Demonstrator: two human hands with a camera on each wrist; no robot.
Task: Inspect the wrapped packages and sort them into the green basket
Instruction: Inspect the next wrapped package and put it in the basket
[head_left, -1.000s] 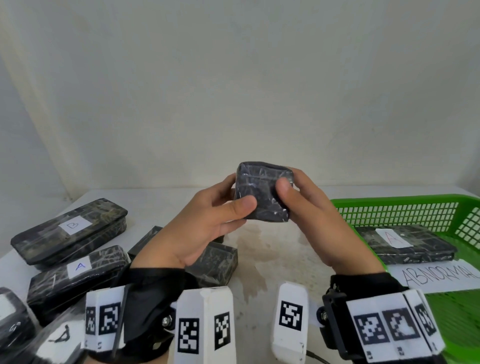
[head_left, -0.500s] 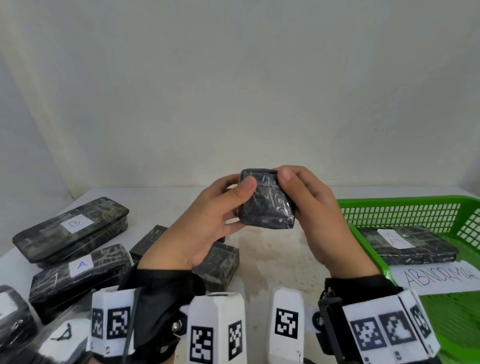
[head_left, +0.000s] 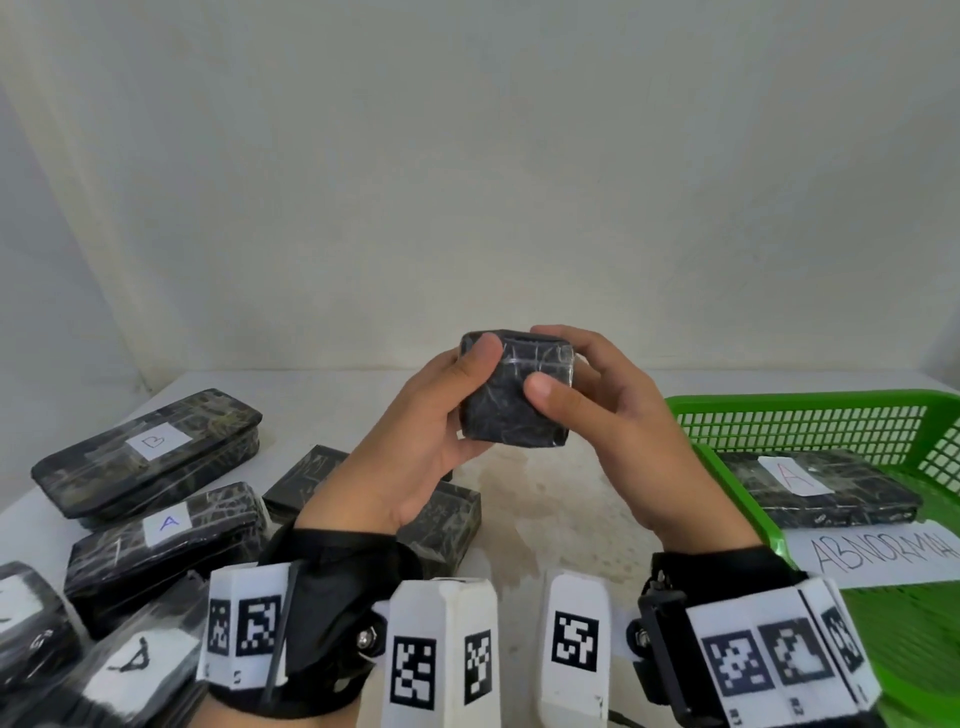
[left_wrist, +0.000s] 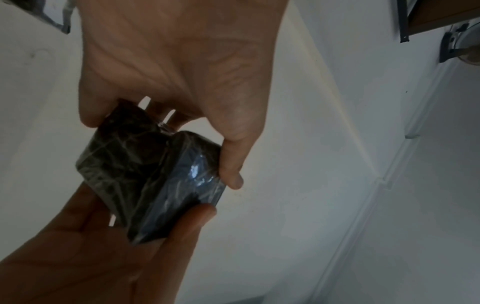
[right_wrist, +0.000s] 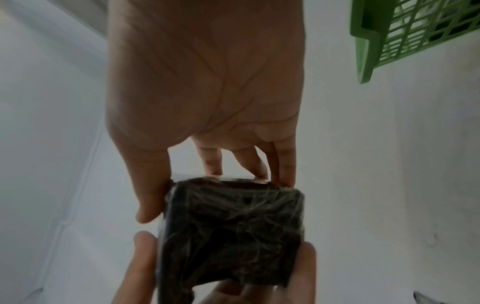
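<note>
- Small wrapped package (head_left: 517, 395) held above the table (head_left: 545, 499), near its middle; left hand (head_left: 421, 441) and right hand (head_left: 618, 431) both pinch it, thumbs in front
- Green basket (head_left: 800, 410) at right holds an "A" package (head_left: 821, 488); labelled packages (head_left: 150, 452) crowd the left side

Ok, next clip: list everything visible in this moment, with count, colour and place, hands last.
small wrapped package: one, black, shiny film, held up between both hands above the table
long wrapped packages: at least four, dark with white labels reading B or A, on the table at left
short wrapped packages: two, dark, no label showing, on the table partly behind the left hand
green basket: one, at right on the table
package in the basket: one, dark, white label A
paper sign: one, white, handwritten ABNORMAL, in the basket
table: one, white, stained in the middle
left hand: grips the small package
right hand: grips the same package
</note>
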